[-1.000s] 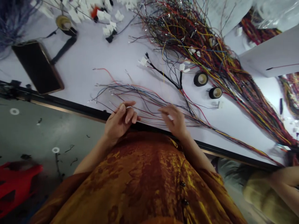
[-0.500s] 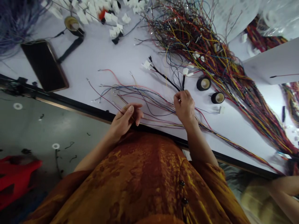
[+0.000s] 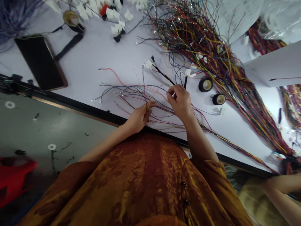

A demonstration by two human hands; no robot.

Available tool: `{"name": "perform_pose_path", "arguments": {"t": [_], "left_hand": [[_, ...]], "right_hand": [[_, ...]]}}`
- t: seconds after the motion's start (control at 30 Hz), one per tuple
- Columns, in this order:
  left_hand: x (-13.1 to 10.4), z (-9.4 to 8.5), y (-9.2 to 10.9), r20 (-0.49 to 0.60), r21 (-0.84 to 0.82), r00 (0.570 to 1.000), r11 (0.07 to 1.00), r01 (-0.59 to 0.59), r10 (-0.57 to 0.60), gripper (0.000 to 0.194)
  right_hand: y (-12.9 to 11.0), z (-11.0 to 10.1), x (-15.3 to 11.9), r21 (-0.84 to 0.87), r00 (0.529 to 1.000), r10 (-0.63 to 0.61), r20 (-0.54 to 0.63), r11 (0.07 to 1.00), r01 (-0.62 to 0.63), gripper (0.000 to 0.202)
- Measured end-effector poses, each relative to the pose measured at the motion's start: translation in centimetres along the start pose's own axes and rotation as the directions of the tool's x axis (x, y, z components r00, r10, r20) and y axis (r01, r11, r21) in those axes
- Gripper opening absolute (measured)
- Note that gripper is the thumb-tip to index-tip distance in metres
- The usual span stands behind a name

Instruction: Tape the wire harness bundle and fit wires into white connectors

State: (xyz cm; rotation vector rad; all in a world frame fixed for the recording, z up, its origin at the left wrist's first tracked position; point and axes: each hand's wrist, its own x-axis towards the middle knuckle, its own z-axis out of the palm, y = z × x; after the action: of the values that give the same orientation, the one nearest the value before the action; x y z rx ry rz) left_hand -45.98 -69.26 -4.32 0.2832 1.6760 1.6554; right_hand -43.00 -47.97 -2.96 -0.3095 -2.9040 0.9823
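My left hand (image 3: 138,118) is closed near the table's front edge, with a few thin wires (image 3: 144,86), dark red and yellow among them, rising from its fingers. To its right, the thumb and forefinger of my right hand (image 3: 181,102) pinch a dark wire (image 3: 156,87) that runs off to the left. Loose wires (image 3: 122,94) with metal terminals at their ends spread beneath and between both hands. Just beyond the right hand lie a black taped branch (image 3: 164,74) with a connector and white label, and a yellow wire.
Two tape rolls (image 3: 206,84) lie right of my right hand. A large heap of coloured wires (image 3: 211,53) covers the back right. A phone (image 3: 41,62) and another tape roll (image 3: 70,18) are at left. Another person's arm (image 3: 282,191) shows at lower right.
My left hand has moved right, and the dark red wire it holds now points up instead of left. My right hand has shifted slightly left and now pinches a dark wire.
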Motion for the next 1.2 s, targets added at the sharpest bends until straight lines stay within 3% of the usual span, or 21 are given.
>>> {"name": "perform_pose_path", "arguments": {"t": [0.13, 0.27, 0.4, 0.5, 0.63, 0.87, 0.93, 1.03, 1.13, 1.2], "left_hand": [[-0.7, -0.4, -0.4, -0.098, 0.092, 0.994, 0.995, -0.030, 0.039, 0.027], [-1.2, -0.7, -0.9, -0.173, 0.079, 0.983, 0.996, -0.044, 0.057, 0.029], [-1.6, -0.7, -1.2, -0.196, -0.038, 0.981, 0.999, -0.006, -0.001, 0.026], [-1.8, -0.7, -1.6, -0.204, -0.097, 0.979, 0.995, 0.003, -0.022, 0.028], [-1.9, -0.8, -1.8, -0.191, -0.113, 0.982, 0.994, -0.014, -0.008, 0.031], [-1.7, -0.9, -1.7, -0.194, -0.082, 0.981, 0.996, -0.036, 0.020, 0.036], [-1.7, -0.9, -1.7, -0.206, -0.095, 0.979, 0.995, -0.026, 0.006, 0.037], [-1.7, -0.7, -1.6, -0.223, -0.115, 0.975, 0.993, -0.013, -0.014, 0.037], [-1.7, -0.4, -1.5, -0.230, -0.103, 0.973, 0.994, -0.020, -0.004, 0.034], [-1.6, -0.3, -1.4, -0.222, -0.089, 0.975, 0.996, -0.018, -0.002, 0.034]], "right_hand": [[0.2, 0.8, 0.4, 0.032, 0.995, 0.044, 0.090, 0.998, -0.047, 0.016], [-0.5, 2.4, 1.3, -0.111, 0.988, 0.044, 0.150, 0.993, -0.027, 0.018], [-1.0, 2.3, 2.2, -0.205, 0.999, 0.013, 0.034, 0.979, -0.006, 0.021], [-1.6, 1.1, 2.0, -0.112, 0.999, 0.015, -0.047, 0.994, -0.020, 0.018], [-2.8, 1.0, 0.7, -0.061, 0.995, -0.046, 0.086, 0.997, 0.051, 0.014], [-3.6, 3.9, 1.0, -0.264, 0.978, -0.092, 0.188, 0.954, 0.140, 0.013], [-4.1, 3.5, 1.2, -0.293, 0.983, -0.123, 0.138, 0.943, 0.159, 0.014], [-4.9, 1.7, 1.1, -0.314, 0.983, -0.161, -0.088, 0.941, 0.126, 0.011], [-5.1, -0.3, 0.5, -0.293, 0.930, -0.165, -0.329, 0.954, 0.065, 0.008], [-4.8, -1.0, 0.2, -0.165, 0.903, -0.139, -0.407, 0.983, 0.077, 0.011]]}}
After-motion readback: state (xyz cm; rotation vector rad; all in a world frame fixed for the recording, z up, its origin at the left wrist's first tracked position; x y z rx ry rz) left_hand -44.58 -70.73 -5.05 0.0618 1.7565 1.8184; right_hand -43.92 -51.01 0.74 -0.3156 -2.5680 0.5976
